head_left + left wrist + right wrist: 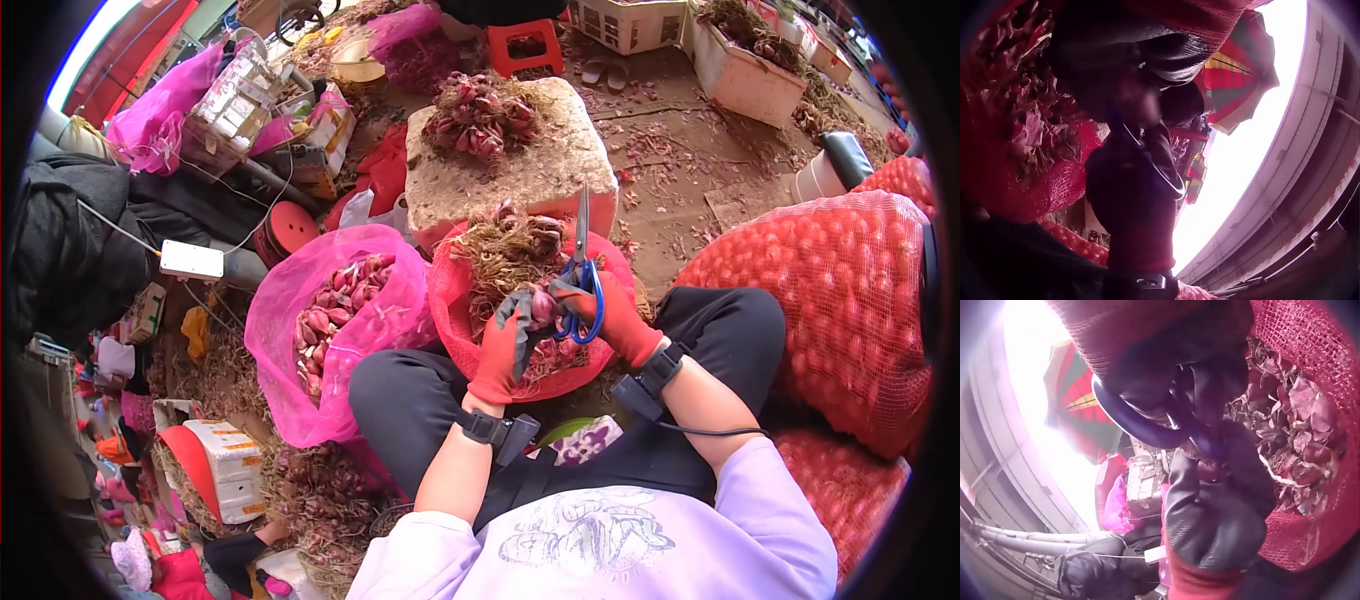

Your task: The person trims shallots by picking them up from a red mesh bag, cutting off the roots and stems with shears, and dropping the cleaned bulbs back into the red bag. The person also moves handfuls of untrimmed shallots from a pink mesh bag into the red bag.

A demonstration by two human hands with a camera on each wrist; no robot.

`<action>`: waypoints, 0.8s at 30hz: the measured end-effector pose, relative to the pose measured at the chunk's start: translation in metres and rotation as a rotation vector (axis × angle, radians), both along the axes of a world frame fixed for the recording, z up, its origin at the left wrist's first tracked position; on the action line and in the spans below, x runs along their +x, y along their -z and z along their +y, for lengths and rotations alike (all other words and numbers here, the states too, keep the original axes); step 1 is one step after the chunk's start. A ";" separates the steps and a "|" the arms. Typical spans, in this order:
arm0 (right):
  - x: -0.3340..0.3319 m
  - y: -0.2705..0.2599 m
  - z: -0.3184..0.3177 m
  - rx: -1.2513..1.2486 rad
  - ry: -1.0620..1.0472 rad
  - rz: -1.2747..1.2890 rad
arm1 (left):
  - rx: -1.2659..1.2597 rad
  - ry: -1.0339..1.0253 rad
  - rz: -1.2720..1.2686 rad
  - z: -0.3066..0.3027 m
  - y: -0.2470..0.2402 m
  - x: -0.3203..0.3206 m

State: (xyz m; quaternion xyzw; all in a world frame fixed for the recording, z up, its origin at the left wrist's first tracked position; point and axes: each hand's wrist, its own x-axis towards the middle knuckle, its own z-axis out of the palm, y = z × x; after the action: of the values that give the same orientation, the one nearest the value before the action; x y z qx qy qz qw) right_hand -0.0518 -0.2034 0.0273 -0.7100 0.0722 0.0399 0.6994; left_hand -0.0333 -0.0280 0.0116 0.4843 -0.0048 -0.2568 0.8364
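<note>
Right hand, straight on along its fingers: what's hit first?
Likely the reddish bulb held in the left hand, just ahead of the right hand. Whether they already touch is unclear from the head view.

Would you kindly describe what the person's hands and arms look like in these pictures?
The left hand and right hand wear red gloves with a dark grey coating on the fingers. Each wrist has a black strap carrying a dark, boxy module; a black cable runs from the right one. The pale lavender sleeves are short.
</note>
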 end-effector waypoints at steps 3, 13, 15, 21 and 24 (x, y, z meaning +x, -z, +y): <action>-0.002 -0.017 0.001 0.322 0.028 0.111 | -0.112 -0.046 -0.020 0.007 0.022 0.010; -0.001 -0.019 0.005 -0.196 -0.249 -0.249 | 0.168 -0.048 0.012 0.013 0.005 0.007; 0.000 -0.017 0.003 -0.506 -0.300 -0.473 | 0.346 0.046 -0.017 0.017 -0.012 0.004; -0.003 -0.015 0.001 -0.985 -0.352 -0.495 | 0.398 0.137 -0.302 0.013 0.006 -0.002; 0.004 -0.008 -0.005 -0.876 -0.093 -0.222 | 0.216 0.100 -0.067 0.006 -0.015 0.001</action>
State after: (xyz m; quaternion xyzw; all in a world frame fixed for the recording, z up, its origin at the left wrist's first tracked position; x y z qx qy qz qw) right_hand -0.0476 -0.2084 0.0358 -0.9414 -0.0253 -0.0393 0.3339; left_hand -0.0328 -0.0218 0.0261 0.5790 -0.0294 -0.2809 0.7648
